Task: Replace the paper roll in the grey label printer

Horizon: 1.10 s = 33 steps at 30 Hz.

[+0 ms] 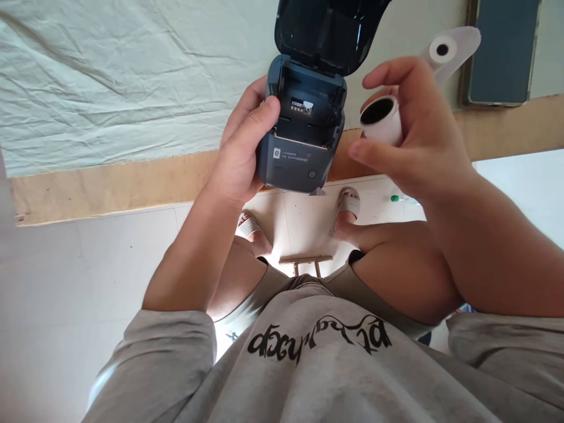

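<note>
My left hand (247, 147) grips a small dark grey label printer (304, 123) by its left side, thumb on its upper edge. The printer's lid (326, 29) is swung open and the paper bay inside is bare, showing a small label. My right hand (409, 129) holds a white paper roll (382, 120) just to the right of the printer, hollow core facing me. A second white roll (443, 50) with a loose tail of paper lies on the surface behind my right hand.
A pale green wrinkled cloth (110, 82) covers a surface edged in wood (110, 182). A dark flat rectangular object (502, 53) lies at the top right. Below are my knees, sandalled feet (348, 202), a stool rung and white floor tiles.
</note>
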### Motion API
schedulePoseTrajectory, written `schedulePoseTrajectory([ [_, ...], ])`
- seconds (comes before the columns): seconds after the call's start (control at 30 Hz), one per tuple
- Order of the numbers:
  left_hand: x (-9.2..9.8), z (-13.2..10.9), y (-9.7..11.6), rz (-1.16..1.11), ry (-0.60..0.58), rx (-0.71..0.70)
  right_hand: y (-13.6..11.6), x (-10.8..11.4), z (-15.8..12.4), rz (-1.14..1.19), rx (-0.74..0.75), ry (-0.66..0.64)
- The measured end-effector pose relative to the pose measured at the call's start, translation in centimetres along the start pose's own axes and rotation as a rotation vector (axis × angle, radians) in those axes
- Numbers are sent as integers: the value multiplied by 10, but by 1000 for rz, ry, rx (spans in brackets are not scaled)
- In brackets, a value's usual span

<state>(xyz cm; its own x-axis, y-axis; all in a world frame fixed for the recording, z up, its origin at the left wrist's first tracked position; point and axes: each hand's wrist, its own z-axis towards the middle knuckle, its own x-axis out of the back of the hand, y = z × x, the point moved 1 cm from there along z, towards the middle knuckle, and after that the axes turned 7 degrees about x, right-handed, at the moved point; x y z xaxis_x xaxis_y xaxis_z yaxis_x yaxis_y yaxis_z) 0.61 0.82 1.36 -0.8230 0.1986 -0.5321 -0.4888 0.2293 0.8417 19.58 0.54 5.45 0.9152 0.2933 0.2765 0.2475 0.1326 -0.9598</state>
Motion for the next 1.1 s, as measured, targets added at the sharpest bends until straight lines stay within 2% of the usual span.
schedulePoseTrajectory([
  [0.13,-1,0,-1,11,17,5,-7,-6,1,-275,305,113],
  [0.23,-1,0,-1,22,38,-7,-11,-9,2,-414,425,206],
  [0.3,-1,0,-1,35,25,-17,-15,-12,3,-505,477,195],
  [0.4,-1,0,1,63,27,-7,-20,-16,7,-674,505,129],
  [0.57,-2,-1,1,98,55,9,-22,-23,21,-900,416,213],
  [0.67,-3,-2,2,105,71,1,-20,-28,26,-1001,461,198],
  [0.83,-7,-6,6,120,68,40,-16,-30,29,-924,499,104],
  [0.97,-4,-4,5,89,75,30,-18,-30,22,-884,546,122],
  [1.1,3,-1,1,50,-38,-34,-20,-35,9,-851,604,33],
])
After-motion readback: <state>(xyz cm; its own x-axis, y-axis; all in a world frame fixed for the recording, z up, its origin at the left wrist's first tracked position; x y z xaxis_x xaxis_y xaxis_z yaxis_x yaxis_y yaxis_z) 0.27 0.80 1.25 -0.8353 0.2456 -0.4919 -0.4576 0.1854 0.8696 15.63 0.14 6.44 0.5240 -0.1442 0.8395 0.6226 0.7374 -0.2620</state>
